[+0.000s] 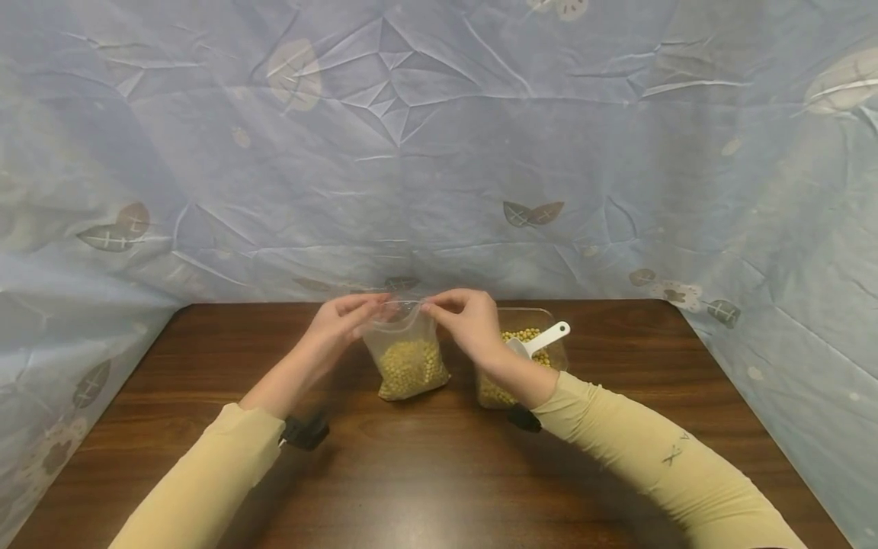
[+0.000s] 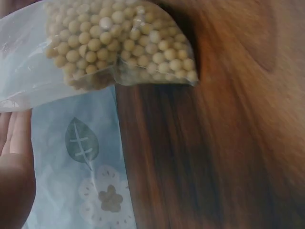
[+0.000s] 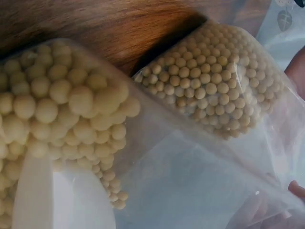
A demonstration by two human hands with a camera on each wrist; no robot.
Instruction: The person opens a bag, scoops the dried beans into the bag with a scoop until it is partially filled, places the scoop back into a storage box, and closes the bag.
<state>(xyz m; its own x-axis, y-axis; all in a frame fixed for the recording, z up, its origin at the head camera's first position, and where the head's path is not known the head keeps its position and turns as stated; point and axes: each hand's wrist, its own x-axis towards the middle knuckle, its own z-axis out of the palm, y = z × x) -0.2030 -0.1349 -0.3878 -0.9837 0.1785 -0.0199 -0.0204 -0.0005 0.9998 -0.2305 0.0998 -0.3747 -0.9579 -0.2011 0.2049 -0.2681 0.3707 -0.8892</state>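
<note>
A clear plastic bag (image 1: 411,370) part-filled with pale yellow beans, likely soybeans, stands on the table in the head view. At its mouth, my left hand (image 1: 332,328) pinches the upper left edge between thumb and fingers. My right hand (image 1: 475,324) pinches the same top edge at its right end. The left wrist view shows the bag's bean-filled bottom (image 2: 138,47) close up, with part of the left hand (image 2: 16,176) beside it. Whether the bag's mouth is sealed cannot be made out.
Just right of the bag stands a clear container (image 1: 559,358) of the same beans, partly behind my right forearm. A white scoop (image 1: 549,335) lies in it, handle over the rim. Patterned cloth (image 1: 439,191) hangs behind the brown table (image 1: 405,473).
</note>
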